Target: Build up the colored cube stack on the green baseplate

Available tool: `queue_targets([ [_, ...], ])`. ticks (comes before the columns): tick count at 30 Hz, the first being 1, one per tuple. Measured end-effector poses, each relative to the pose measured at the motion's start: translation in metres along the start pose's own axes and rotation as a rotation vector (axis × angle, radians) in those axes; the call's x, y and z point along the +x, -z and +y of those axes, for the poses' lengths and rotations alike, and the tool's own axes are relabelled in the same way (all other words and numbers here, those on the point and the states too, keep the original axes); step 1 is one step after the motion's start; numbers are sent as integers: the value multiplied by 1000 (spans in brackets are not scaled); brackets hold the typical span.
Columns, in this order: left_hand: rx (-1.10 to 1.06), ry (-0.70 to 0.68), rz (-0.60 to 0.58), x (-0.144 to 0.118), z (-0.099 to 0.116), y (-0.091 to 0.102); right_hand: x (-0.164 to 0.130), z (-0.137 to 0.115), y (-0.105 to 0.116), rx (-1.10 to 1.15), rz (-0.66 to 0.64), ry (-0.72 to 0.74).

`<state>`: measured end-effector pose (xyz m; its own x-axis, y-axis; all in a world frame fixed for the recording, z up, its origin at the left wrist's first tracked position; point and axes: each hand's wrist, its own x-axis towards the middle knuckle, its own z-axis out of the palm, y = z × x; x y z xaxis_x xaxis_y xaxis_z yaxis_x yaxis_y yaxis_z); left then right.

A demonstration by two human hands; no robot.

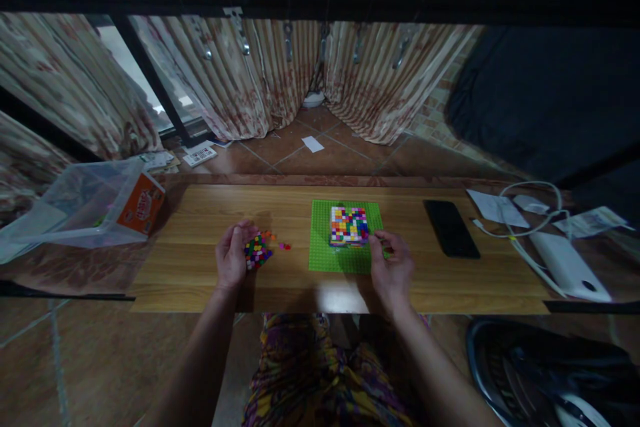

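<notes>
A green baseplate (325, 250) lies on the wooden table (200, 213), and a square block of many-coloured small bricks (349, 224) stands on its far half. My right hand (391, 268) rests at the plate's right edge, fingertips pinched beside the block's near right corner; whether a brick sits between them I cannot tell. My left hand (233, 255) is cupped on the table left of the plate, holding a handful of small coloured bricks (257, 251). A few loose bricks (284, 246) lie just right of that hand.
A clear plastic bag (75, 203) with an orange box (141, 203) lies at the table's left end. A black phone (451, 228) lies right of the plate. Papers, a white cable (520, 240) and a white device (567, 265) sit at the far right.
</notes>
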<state>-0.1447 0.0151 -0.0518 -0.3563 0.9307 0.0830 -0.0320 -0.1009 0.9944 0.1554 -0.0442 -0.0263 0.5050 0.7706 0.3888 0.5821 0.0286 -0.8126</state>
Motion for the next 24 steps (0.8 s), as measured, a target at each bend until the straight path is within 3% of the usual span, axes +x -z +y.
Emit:
queue_targets([
  [13, 17, -18, 9, -1, 3, -1, 5, 5, -23, 35, -75, -85],
  [24, -20, -3, 9, -2, 3, -2, 4, 6, -32, 329, -82, -199],
])
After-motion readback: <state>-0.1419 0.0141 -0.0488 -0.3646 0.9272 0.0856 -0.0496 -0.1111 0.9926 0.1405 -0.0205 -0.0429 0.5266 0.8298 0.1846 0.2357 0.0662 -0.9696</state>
